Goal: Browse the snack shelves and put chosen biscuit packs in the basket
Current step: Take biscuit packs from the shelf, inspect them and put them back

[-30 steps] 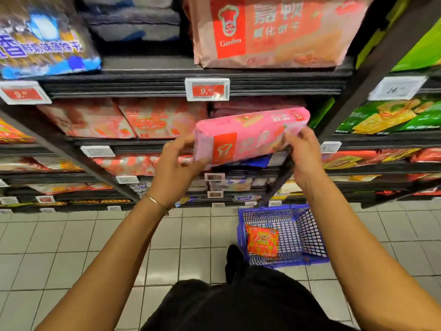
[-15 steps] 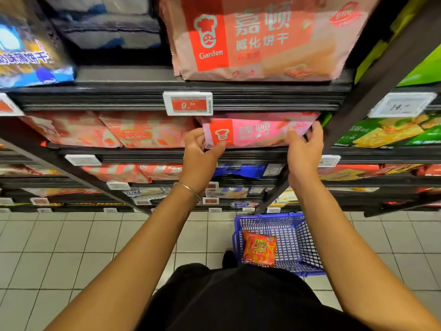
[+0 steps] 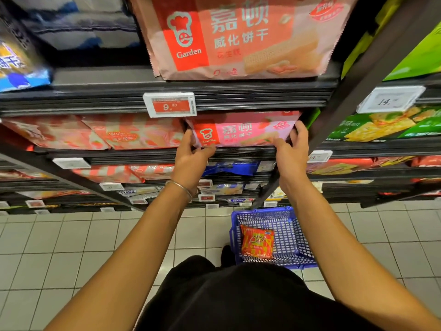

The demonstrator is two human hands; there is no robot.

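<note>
The pink wafer pack (image 3: pixel 241 132) lies on the shelf (image 3: pixel 238 156) between the grips: left grip (image 3: pixel 191 151) pinches its left end, right grip (image 3: pixel 292 149) clasps its right end.

Black clothes (image 3: pixel 238 302), thin silver bangle (image 3: pixel 180 186)

Pink Garden wafer pack (image 3: pixel 241 133): lying on a shelf, front facing out.
Left hand (image 3: pixel 193 152): grips the pack's left end.
Right hand (image 3: pixel 293 149): grips its right end.
Red price tag (image 3: pixel 170 105): just above-left of the pack.
Blue basket (image 3: pixel 290 223): on the floor well below the pack, holding an orange snack packet (image 3: pixel 257 241).
</note>
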